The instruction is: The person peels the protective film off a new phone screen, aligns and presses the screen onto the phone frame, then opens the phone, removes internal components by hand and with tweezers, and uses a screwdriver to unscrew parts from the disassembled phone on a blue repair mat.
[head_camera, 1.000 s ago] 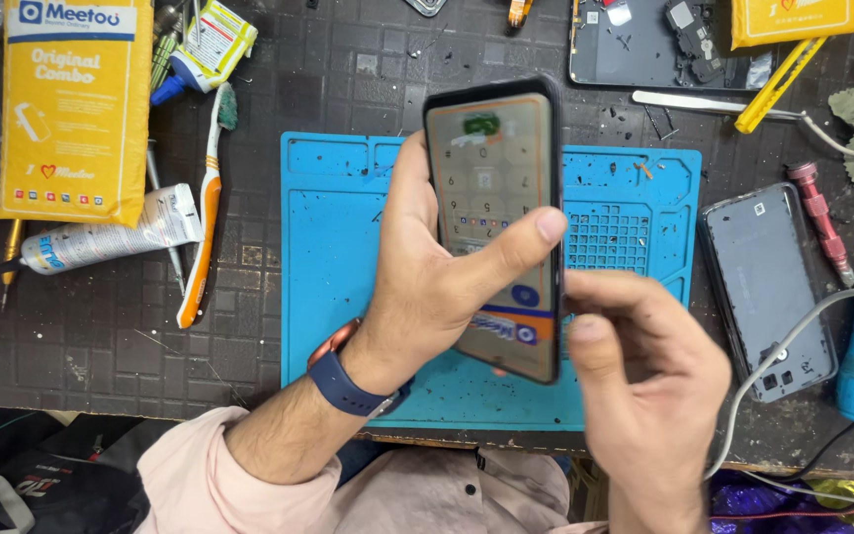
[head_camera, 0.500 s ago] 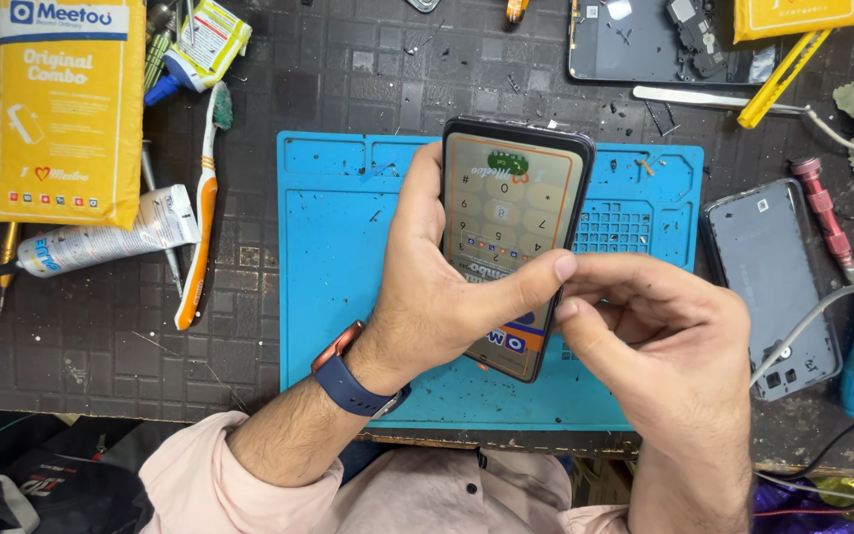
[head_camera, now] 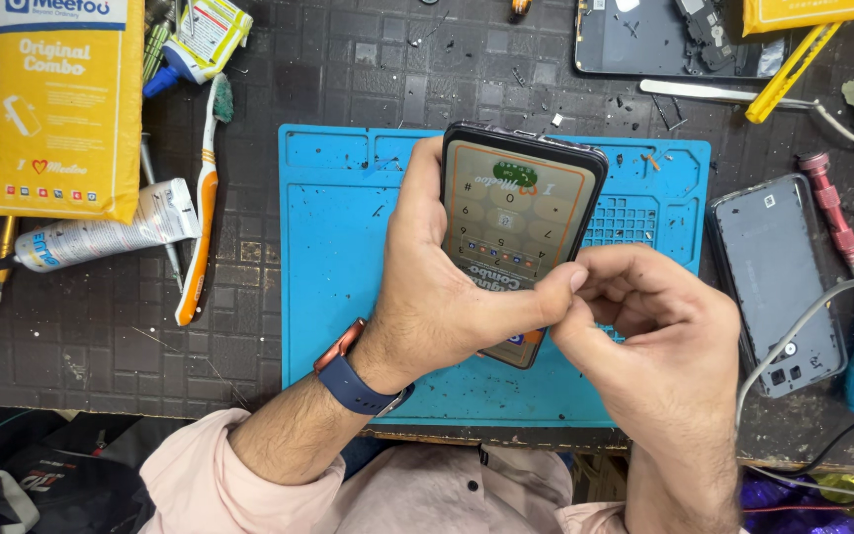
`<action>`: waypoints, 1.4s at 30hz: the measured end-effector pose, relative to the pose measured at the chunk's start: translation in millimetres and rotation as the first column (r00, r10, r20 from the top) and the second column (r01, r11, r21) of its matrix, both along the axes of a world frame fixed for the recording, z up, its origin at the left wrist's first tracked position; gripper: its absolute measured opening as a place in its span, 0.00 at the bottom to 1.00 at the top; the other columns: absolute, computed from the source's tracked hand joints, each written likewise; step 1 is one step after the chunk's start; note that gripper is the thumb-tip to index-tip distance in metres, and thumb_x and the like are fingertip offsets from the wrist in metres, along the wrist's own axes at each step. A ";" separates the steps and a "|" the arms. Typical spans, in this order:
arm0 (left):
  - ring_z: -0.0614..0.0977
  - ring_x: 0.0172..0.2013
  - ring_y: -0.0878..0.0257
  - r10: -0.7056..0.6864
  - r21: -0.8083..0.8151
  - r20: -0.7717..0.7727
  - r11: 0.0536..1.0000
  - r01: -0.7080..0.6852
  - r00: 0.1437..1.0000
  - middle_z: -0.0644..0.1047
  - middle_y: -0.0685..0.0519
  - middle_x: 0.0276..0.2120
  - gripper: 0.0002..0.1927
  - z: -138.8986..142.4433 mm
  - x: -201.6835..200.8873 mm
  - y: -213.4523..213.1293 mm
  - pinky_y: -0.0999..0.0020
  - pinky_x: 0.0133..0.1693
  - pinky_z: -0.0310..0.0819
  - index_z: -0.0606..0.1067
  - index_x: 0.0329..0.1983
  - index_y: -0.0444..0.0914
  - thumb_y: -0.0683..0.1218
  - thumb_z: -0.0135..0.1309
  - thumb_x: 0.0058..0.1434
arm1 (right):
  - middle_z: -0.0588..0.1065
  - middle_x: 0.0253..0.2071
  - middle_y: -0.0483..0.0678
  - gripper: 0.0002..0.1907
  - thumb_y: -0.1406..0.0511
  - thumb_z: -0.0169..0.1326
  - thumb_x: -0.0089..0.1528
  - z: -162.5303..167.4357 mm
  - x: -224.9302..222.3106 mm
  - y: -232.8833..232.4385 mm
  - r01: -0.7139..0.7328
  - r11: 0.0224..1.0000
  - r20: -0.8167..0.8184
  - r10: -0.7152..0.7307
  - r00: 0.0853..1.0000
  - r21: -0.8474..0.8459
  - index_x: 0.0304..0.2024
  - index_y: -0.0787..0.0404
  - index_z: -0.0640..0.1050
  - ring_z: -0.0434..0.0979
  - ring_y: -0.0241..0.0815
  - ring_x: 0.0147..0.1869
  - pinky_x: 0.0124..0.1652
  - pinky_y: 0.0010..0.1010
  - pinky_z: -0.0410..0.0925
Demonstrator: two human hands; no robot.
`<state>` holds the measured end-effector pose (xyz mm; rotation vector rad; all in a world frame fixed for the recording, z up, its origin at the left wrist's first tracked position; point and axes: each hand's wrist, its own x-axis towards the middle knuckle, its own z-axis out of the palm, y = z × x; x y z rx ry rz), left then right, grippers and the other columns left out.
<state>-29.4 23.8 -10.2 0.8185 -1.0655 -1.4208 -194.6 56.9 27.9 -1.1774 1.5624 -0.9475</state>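
A: Start wide. What's under everything?

B: A dark bench (head_camera: 348, 59), with a blue mat (head_camera: 348, 297) in the middle. The yellow box (head_camera: 66, 109) lies at ten o'clock from the mat and a grey back cover (head_camera: 778, 277) at three o'clock.

A: And the phone?

B: The phone (head_camera: 516, 213) is held above the mat, screen up, its top edge tipped toward twelve o'clock. The left hand (head_camera: 437, 297) wraps it from the nine o'clock side, thumb laid across the lower glass.

A: The right hand?

B: The right hand (head_camera: 644, 346) sits at five o'clock from the phone, fingers curled in and pinching at its right edge, touching the left thumb tip. I can't tell whether something thin, such as a film tab, is between the fingertips.

A: So how should this step go, in your view?

B: I'd judge the left grip should stay firm on the frame and not press hard on the glass. The pinch wants to be slow and even, kept low along the edge. A jerk could slip the phone toward the mat.

A: Small things nearby?

B: A toothbrush (head_camera: 200, 198) and a glue tube (head_camera: 101, 232) lie at nine o'clock, well apart.
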 end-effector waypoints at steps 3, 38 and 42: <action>0.78 0.50 0.68 0.018 -0.006 0.016 1.000 -0.018 1.000 0.76 0.51 0.50 0.34 -0.4 -0.8 0.3 0.70 0.57 0.81 0.61 0.59 0.34 0.41 0.70 0.57 | 0.79 0.35 0.44 0.07 0.76 0.58 0.61 -1.8 2.6 -0.4 -0.001 1.000 -0.001 0.001 1.000 0.018 0.42 0.69 0.78 0.79 0.29 0.40 0.40 0.19 0.73; 0.79 0.50 0.67 0.053 -0.025 0.061 0.998 -0.052 0.997 0.76 0.50 0.51 0.35 -6.2 3.6 -1.9 0.70 0.57 0.81 0.61 0.61 0.33 0.44 0.70 0.58 | 0.81 0.38 0.47 0.13 0.78 0.58 0.57 9.8 11.7 0.5 -0.016 0.999 -0.029 0.017 0.999 0.047 0.45 0.70 0.80 0.82 0.33 0.42 0.42 0.22 0.76; 0.81 0.51 0.67 0.065 -0.021 0.075 0.998 -0.064 0.995 0.77 0.50 0.50 0.35 -3.6 8.1 -2.9 0.70 0.56 0.82 0.62 0.60 0.33 0.44 0.69 0.56 | 0.81 0.37 0.47 0.09 0.76 0.59 0.60 18.2 25.0 1.6 0.033 0.998 -0.079 -0.028 0.996 0.055 0.44 0.69 0.80 0.83 0.33 0.40 0.41 0.23 0.76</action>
